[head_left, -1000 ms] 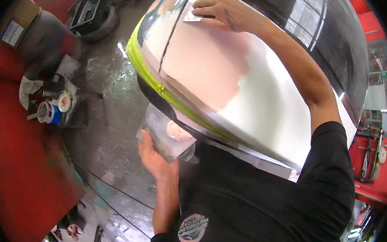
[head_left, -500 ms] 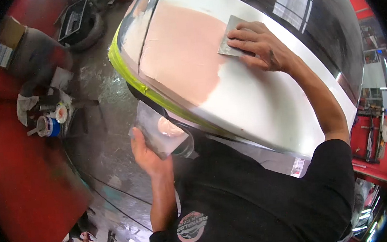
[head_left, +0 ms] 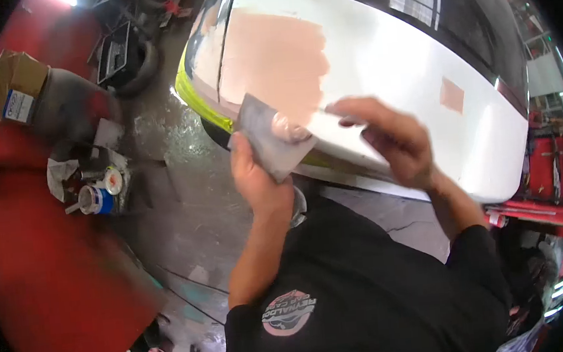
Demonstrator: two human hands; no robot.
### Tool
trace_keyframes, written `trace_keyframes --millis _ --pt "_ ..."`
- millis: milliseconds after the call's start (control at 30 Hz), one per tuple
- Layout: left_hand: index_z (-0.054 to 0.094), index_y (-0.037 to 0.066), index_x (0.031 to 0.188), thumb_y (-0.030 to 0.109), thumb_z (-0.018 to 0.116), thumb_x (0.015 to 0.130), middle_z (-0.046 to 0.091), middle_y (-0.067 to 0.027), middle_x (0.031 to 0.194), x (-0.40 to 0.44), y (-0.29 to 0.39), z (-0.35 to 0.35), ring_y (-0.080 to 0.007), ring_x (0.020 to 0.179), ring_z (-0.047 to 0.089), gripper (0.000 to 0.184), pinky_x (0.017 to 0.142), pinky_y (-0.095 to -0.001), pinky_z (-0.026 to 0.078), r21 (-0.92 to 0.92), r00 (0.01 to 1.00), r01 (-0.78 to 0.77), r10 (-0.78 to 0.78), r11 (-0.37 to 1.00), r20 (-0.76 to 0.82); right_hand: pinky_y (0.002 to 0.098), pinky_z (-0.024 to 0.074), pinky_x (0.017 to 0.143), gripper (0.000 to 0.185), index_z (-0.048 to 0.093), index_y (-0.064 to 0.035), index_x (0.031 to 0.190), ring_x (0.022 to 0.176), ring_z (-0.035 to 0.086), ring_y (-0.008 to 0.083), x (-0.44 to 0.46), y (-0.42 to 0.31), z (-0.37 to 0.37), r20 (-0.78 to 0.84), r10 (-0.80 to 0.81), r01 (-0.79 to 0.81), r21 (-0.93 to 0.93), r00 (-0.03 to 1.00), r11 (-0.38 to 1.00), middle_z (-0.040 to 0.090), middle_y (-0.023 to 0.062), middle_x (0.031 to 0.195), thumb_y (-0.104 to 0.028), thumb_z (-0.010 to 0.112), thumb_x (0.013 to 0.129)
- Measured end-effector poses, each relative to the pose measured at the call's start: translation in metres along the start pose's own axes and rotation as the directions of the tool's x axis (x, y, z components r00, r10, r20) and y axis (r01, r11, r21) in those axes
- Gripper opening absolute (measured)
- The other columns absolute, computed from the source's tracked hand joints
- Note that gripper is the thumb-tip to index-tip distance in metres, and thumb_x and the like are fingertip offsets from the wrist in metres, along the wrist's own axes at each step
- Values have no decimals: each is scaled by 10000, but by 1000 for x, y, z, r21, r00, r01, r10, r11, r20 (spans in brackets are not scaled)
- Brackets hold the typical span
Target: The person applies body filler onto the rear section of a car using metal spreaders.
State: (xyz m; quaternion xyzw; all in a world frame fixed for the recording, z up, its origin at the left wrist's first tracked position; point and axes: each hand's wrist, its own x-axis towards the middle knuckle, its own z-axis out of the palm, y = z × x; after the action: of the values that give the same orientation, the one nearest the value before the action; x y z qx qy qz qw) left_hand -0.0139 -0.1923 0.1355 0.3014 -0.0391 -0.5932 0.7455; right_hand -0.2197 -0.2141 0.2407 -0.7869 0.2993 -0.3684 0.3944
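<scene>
My left hand (head_left: pixel 260 181) grips a flat grey mixing board (head_left: pixel 268 136), tilted in front of the car panel. A blob of pinkish body filler (head_left: pixel 286 128) lies on it. Right of the board, my right hand (head_left: pixel 394 142) is raised with bent fingers, smeared by motion. Whether the filler spreader seen earlier is in it, I cannot make out. Behind both hands is the white car panel (head_left: pixel 378 56), spread with a broad coat of pink filler (head_left: pixel 275 54) at its left. Farther right a small pinkish square patch (head_left: pixel 452 95) shows on the panel.
Lime-yellow masking tape (head_left: pixel 202 106) runs along the panel's lower left edge. At left, a blue-sided can (head_left: pixel 96 200) and an open tin (head_left: pixel 113 181) stand on a small stand. A cardboard box (head_left: pixel 16 78) and a tyre (head_left: pixel 139 68) are behind. Cables (head_left: pixel 190 279) cross the floor.
My right hand has come off the filler coat, down towards the board. My left hand has raised the board up and right. The view has shifted, and the small square patch now shows.
</scene>
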Motion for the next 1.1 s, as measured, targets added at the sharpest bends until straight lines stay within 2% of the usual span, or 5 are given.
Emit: trace_keyframes --millis 133,367,400,767,1100 --pt "526 -2 1397 340 437 1108 625 -127 1329 -9 27 -11 -249 1209 624 456 1051 -418 506 -10 994 101 -101 995 49 430 499 1044 568 634 -20 1325 1168 637 376 -23 -5 76 -80 -71 24 -478 994 878 668 203 1244 112 564 776" --pt "547 7 1371 344 479 1095 629 -121 1304 -1 113 -45 -247 1176 636 440 1027 -416 519 86 983 46 -61 995 174 433 507 945 455 658 -8 1261 1051 631 369 22 -11 46 -187 95 -209 -903 978 375 683 197 1198 85 464 859" --pt "541 0 1367 349 490 1091 624 -130 1303 -2 121 -49 -261 1171 636 448 1028 -429 516 101 978 35 -55 994 200 438 512 908 403 660 -18 1241 1025 633 352 31 18 30 -190 -77 -167 -956 979 241 682 168 1140 54 486 885" --pt "543 -43 1307 239 497 1086 628 -162 1247 -17 139 -185 -286 1130 658 361 956 -441 557 196 985 170 -167 966 -31 447 538 941 370 659 -153 1305 1137 620 266 124 146 -16 -306 169 -308 -951 937 -14 673 33 1278 -62 499 984" --pt "554 -48 1293 265 539 1069 625 -162 1258 -20 144 -170 -284 1123 659 386 959 -430 554 296 976 209 -182 932 -115 437 503 976 381 668 -78 1294 1158 613 295 55 104 47 -247 187 -276 -950 951 146 656 94 1324 -45 495 957"
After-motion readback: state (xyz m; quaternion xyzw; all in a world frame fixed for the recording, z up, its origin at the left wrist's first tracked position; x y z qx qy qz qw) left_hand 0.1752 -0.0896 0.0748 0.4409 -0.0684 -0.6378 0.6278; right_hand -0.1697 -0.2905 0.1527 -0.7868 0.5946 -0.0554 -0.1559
